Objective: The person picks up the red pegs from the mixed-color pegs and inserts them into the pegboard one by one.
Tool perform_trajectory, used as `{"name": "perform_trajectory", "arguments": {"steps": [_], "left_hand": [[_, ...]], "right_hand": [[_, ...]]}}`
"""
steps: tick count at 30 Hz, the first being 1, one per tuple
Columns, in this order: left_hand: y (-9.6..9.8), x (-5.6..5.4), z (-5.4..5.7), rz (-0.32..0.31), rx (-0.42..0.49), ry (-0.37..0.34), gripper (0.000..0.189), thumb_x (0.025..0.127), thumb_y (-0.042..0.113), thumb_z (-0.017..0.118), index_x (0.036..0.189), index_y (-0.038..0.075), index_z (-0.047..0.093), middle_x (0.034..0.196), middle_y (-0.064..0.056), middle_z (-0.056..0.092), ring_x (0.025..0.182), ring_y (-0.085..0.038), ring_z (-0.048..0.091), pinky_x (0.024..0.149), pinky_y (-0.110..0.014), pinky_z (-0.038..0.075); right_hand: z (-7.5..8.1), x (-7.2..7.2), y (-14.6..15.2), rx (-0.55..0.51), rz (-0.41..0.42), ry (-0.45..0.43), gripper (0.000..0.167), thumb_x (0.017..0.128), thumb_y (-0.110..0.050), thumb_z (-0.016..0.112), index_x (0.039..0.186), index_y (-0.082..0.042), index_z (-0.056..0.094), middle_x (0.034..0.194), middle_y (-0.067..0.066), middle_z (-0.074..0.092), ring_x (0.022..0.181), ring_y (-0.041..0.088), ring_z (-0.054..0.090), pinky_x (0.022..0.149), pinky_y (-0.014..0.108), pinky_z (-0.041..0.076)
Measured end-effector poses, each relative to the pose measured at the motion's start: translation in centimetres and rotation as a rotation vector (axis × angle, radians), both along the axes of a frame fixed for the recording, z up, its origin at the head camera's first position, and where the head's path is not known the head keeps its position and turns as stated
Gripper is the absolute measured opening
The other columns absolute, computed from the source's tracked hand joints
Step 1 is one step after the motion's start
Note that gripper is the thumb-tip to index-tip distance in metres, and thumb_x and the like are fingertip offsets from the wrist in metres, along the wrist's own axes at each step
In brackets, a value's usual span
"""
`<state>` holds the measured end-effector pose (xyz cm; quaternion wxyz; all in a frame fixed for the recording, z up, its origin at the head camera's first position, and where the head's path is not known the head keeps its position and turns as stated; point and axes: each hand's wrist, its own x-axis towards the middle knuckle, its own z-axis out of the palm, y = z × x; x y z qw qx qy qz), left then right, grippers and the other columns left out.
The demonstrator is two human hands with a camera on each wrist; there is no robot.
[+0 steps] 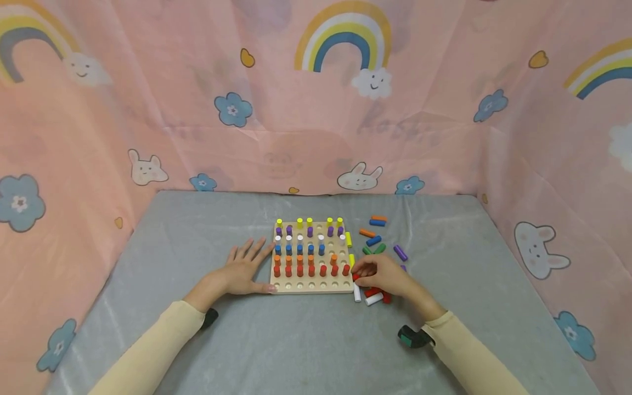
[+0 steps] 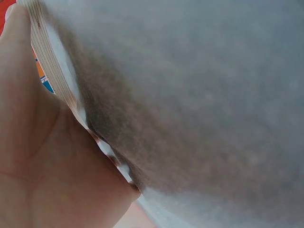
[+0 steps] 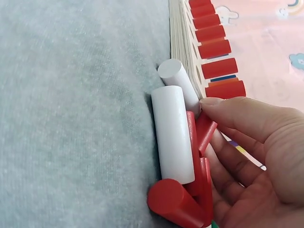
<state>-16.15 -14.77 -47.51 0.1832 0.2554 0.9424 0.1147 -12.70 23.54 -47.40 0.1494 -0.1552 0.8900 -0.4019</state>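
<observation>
A wooden pegboard lies on the table with rows of yellow, purple, white, blue, orange and red pegs standing in it. My left hand rests spread against the board's left edge, thumb at the near left corner. In the left wrist view, the palm lies along the board's side. Just off the board's right edge, my right hand pinches a red peg between thumb and fingers. Beside and under those fingers lie white pegs and more red pegs, partly hidden by the hand.
Loose orange, blue and green pegs lie right of the board, with a purple peg farther out. A yellow peg lies against the board's right edge. Grey cloth covers the table, and a pink printed curtain stands around it.
</observation>
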Motion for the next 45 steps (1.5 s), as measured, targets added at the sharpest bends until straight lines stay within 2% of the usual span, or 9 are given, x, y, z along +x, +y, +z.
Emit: {"name": "perform_trajectory", "arguments": {"steps": [10,16,26,35,45], "left_hand": [[0.0,0.0,0.1,0.009,0.009,-0.002,0.111,0.081,0.071,0.064,0.161,0.022,0.005,0.169,-0.013,0.002,0.154,-0.045,0.001,0.117,-0.072,0.005],[-0.1,0.0,0.1,0.008,-0.003,-0.009,0.111,0.081,0.072,0.063,0.161,0.022,0.004,0.169,-0.013,0.000,0.154,-0.044,-0.001,0.118,-0.071,0.004],[0.1,0.1,0.3,0.014,0.000,-0.008,0.110,0.081,0.071,0.064,0.161,0.021,0.007,0.169,-0.014,0.001,0.154,-0.045,0.000,0.117,-0.071,0.005],[-0.1,-0.2,-0.3,0.009,0.024,-0.021,0.113,0.079,0.076,0.062,0.161,0.025,0.004,0.169,-0.012,-0.002,0.154,-0.044,-0.003,0.118,-0.071,0.001],[0.1,0.2,0.6,0.007,0.006,-0.022,0.111,0.080,0.072,0.064,0.161,0.021,0.007,0.169,-0.014,0.000,0.154,-0.045,-0.001,0.117,-0.071,0.004]], "right_hand": [[0.2,-0.2,-0.1,-0.009,-0.016,0.038,0.013,0.085,-0.013,0.077,0.097,-0.010,0.074,0.086,0.002,0.069,0.076,0.012,0.061,0.068,0.021,0.052],[0.9,-0.3,-0.4,-0.045,-0.055,0.066,0.013,0.084,-0.012,0.077,0.097,-0.010,0.075,0.087,0.004,0.071,0.076,0.012,0.063,0.068,0.021,0.054],[2.1,-0.2,-1.1,-0.058,-0.092,0.059,0.016,0.083,-0.015,0.079,0.097,-0.010,0.073,0.091,0.005,0.070,0.080,0.016,0.062,0.069,0.021,0.054],[3.0,0.0,-2.1,-0.123,-0.124,0.067,0.017,0.084,-0.015,0.079,0.100,-0.012,0.073,0.096,0.007,0.071,0.085,0.017,0.063,0.073,0.021,0.056],[3.2,0.3,-3.8,-0.250,-0.135,0.029,0.020,0.085,-0.010,0.077,0.103,-0.003,0.069,0.102,0.015,0.070,0.089,0.020,0.065,0.075,0.019,0.057]]}}
